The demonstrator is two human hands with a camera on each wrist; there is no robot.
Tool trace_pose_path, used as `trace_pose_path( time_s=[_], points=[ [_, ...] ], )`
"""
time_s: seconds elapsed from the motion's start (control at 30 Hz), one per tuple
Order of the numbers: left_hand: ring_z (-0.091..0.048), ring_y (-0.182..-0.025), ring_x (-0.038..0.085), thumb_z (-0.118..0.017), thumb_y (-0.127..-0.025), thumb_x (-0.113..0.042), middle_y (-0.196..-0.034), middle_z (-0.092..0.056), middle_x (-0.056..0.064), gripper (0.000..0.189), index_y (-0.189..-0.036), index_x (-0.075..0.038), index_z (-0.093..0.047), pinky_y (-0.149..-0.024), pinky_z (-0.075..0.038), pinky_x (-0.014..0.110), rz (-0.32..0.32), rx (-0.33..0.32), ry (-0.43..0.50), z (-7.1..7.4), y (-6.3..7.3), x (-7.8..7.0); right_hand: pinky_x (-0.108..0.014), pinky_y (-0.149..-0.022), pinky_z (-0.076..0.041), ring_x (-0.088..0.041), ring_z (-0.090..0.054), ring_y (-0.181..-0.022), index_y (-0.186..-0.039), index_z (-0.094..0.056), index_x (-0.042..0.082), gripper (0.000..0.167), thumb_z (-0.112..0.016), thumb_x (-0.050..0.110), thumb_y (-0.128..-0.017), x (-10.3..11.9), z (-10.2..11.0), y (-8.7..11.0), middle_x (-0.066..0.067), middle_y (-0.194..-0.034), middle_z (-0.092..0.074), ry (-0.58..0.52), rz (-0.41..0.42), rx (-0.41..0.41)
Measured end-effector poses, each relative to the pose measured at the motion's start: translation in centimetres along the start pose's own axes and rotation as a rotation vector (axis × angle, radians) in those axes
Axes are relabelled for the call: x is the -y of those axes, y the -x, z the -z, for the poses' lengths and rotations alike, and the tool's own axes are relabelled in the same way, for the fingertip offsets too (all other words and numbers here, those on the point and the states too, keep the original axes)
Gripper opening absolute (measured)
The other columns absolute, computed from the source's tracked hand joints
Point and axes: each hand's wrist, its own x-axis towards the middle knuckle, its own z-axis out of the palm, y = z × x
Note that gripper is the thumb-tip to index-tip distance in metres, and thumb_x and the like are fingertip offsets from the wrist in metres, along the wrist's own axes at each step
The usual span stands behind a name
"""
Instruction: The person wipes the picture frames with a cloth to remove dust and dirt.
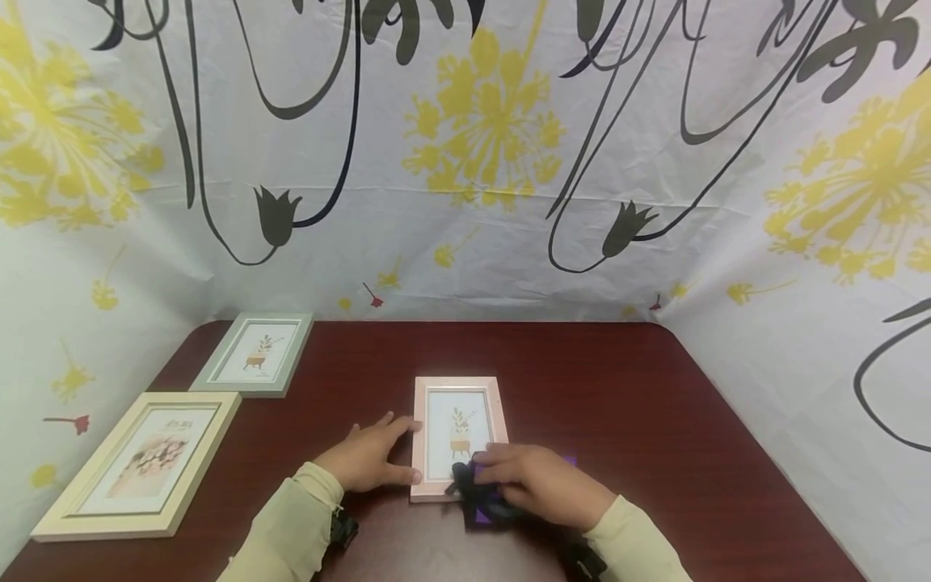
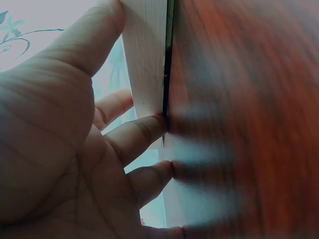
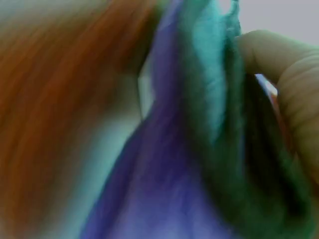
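A pink picture frame (image 1: 419,404) with a drawing of a potted plant lies face up near the middle of the table. Against its left edge rest the thumb and fingertips of my left hand (image 1: 367,457), the fingers fairly straight and spread. The left wrist view has the frame's pale side (image 2: 144,55) under the thumb and fingers. My right hand (image 1: 541,481) grips a bunched cloth (image 1: 497,508), dark with purple parts, over the frame's lower right corner. Up close, the cloth (image 3: 164,164) shows a purple layer and a dark green layer, blurred; most of that hand is out of this view.
At the left of the dark red-brown table (image 1: 618,388) lie a cream picture frame (image 1: 200,473) with a flower picture and, behind it, a pale green picture frame (image 1: 298,352). Patterned white fabric (image 1: 465,267) hangs around the back and sides.
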Motion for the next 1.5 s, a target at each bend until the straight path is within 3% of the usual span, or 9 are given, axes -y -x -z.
trace_pose_path(
  time_s=[0.13, 0.37, 0.57, 0.67, 0.8, 0.97, 1.03, 1.27, 1.5],
  points=[
    [-0.028, -0.145, 0.038, -0.080, -0.079, -0.051, -0.148, -0.048, 0.014, 0.075, -0.142, -0.022, -0.052, -0.110, -0.016, 0.071, -0.014, 0.004, 0.007, 0.1, 0.1, 0.1, -0.047, -0.104, -0.044, -0.032, -0.055, -0.126, -0.126, -0.069, 0.009, 0.035, -0.067, 0.006, -0.092, -1.0, -0.1, 0.4, -0.011, -0.136, -0.061, 0.005, -0.058, -0.006],
    [-0.028, -0.145, 0.038, -0.079, -0.079, -0.053, -0.149, -0.047, 0.014, 0.077, -0.144, -0.022, -0.050, -0.109, -0.016, 0.072, -0.015, 0.017, 0.000, 0.0, 0.2, 0.2, -0.055, -0.110, -0.033, -0.038, -0.036, -0.141, -0.142, -0.056, 0.015, 0.044, -0.059, 0.023, -0.100, -0.3, 0.1, 0.6, -0.010, -0.153, -0.043, -0.044, -0.218, 0.151],
    [-0.027, -0.145, 0.039, -0.078, -0.080, -0.053, -0.149, -0.047, 0.014, 0.076, -0.144, -0.022, -0.050, -0.109, -0.015, 0.072, -0.025, 0.020, 0.010, -0.1, 0.2, 0.1, -0.048, -0.107, -0.040, -0.030, -0.044, -0.136, -0.144, -0.055, 0.017, 0.053, -0.069, 0.025, -0.093, 0.9, 0.1, 0.7, -0.006, -0.152, -0.044, 0.006, -0.183, 0.157],
    [-0.027, -0.145, 0.039, -0.079, -0.079, -0.052, -0.149, -0.047, 0.014, 0.077, -0.144, -0.022, -0.050, -0.109, -0.015, 0.072, -0.023, 0.023, 0.015, 0.0, 0.2, 0.0, -0.043, -0.102, -0.047, -0.026, -0.052, -0.127, -0.140, -0.059, 0.015, 0.053, -0.073, 0.018, -0.088, 0.6, 0.2, 0.8, -0.008, -0.145, -0.051, 0.048, -0.117, 0.077],
    [-0.027, -0.145, 0.039, -0.079, -0.079, -0.053, -0.149, -0.047, 0.014, 0.077, -0.144, -0.022, -0.050, -0.109, -0.015, 0.072, -0.024, 0.031, 0.022, 0.1, 0.1, -0.1, -0.044, -0.097, -0.050, -0.026, -0.058, -0.118, -0.133, -0.064, 0.010, 0.052, -0.075, 0.004, -0.082, -1.3, 1.2, 0.2, -0.013, -0.135, -0.059, 0.104, -0.062, -0.129],
    [-0.027, -0.145, 0.038, -0.079, -0.079, -0.053, -0.149, -0.047, 0.014, 0.077, -0.144, -0.023, -0.050, -0.110, -0.016, 0.071, -0.005, 0.028, 0.016, 0.1, 0.1, 0.0, -0.049, -0.101, -0.046, -0.032, -0.054, -0.126, -0.135, -0.062, 0.007, 0.051, -0.073, -0.001, -0.086, -4.2, 2.2, -2.3, -0.015, -0.140, -0.055, 0.097, -0.224, -0.282],
    [-0.027, -0.145, 0.038, -0.079, -0.079, -0.052, -0.149, -0.047, 0.015, 0.077, -0.144, -0.023, -0.050, -0.110, -0.016, 0.071, 0.002, 0.027, 0.010, 0.1, 0.1, 0.1, -0.050, -0.105, -0.042, -0.034, -0.048, -0.132, -0.140, -0.057, 0.008, 0.051, -0.071, 0.007, -0.091, -5.1, 1.9, -3.4, -0.016, -0.146, -0.049, 0.058, -0.293, -0.231],
    [-0.029, -0.144, 0.040, -0.078, -0.080, -0.053, -0.148, -0.047, 0.016, 0.075, -0.143, -0.022, -0.051, -0.109, -0.018, 0.071, -0.016, 0.032, 0.012, -0.1, 0.0, 0.1, -0.063, -0.114, -0.018, -0.040, -0.008, -0.149, -0.156, -0.034, 0.016, 0.066, -0.053, 0.047, -0.100, -6.6, 0.1, -4.9, -0.012, -0.164, -0.016, 0.004, -0.345, 0.246],
    [-0.030, -0.144, 0.039, -0.078, -0.081, -0.051, -0.148, -0.047, 0.016, 0.075, -0.143, -0.021, -0.051, -0.109, -0.019, 0.071, -0.015, 0.023, 0.003, 0.1, 0.0, 0.0, -0.052, -0.118, -0.019, -0.032, -0.017, -0.149, -0.154, -0.038, 0.012, 0.053, -0.042, 0.036, -0.107, -8.0, -0.4, -4.7, -0.009, -0.161, -0.027, -0.045, -0.295, 0.148]
  ],
)
